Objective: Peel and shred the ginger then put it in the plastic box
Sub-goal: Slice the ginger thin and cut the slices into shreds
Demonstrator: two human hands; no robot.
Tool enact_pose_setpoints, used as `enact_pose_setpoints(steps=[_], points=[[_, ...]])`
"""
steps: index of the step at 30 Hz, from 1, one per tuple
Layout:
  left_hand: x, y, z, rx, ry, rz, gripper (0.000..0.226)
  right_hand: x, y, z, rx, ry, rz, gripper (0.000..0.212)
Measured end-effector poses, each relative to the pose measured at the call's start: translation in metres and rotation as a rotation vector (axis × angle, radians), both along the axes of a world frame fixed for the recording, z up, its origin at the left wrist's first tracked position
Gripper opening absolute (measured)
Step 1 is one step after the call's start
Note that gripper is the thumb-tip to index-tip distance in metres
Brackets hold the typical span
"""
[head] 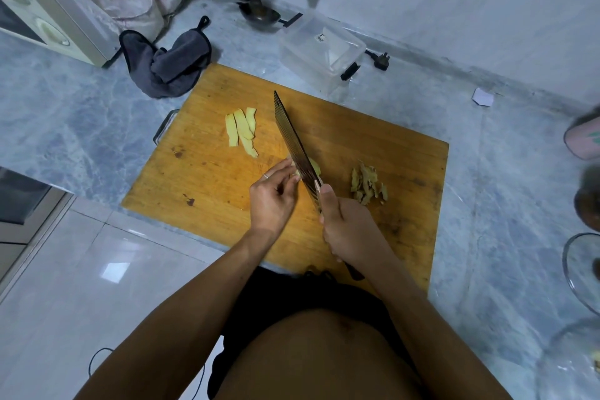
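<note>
bare forearms with no sleeves, a thin silver ring on a left hand finger, bare belly, black shorts.

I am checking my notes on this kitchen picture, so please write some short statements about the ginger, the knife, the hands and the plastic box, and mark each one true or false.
1. The right hand grips the knife by its handle. True.
2. The plastic box already holds shredded ginger. False: no ginger shows inside it; it stands on the counter beyond the cutting board.
3. Three ginger slices lie side by side on the board, to the left of the blade. True.
4. The left hand rests flat on the gray cloth. False: it holds the ginger piece against the blade.
5. The pile of peels lies on the board, to the right of the knife. True.
</note>
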State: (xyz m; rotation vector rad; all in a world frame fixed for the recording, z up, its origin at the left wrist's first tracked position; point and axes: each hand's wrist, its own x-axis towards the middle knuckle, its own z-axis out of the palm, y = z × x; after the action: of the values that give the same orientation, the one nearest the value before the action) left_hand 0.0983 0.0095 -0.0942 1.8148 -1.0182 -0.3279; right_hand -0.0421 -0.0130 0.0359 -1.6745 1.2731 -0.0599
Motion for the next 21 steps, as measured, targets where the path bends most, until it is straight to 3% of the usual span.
enact_pose_setpoints(steps=[21], points=[[-0.001,-0.001,-0.001,0.023,-0.009,0.019,0.021,0.011,-0.006,-0.008,0.029,0.0,-0.028,0.07]])
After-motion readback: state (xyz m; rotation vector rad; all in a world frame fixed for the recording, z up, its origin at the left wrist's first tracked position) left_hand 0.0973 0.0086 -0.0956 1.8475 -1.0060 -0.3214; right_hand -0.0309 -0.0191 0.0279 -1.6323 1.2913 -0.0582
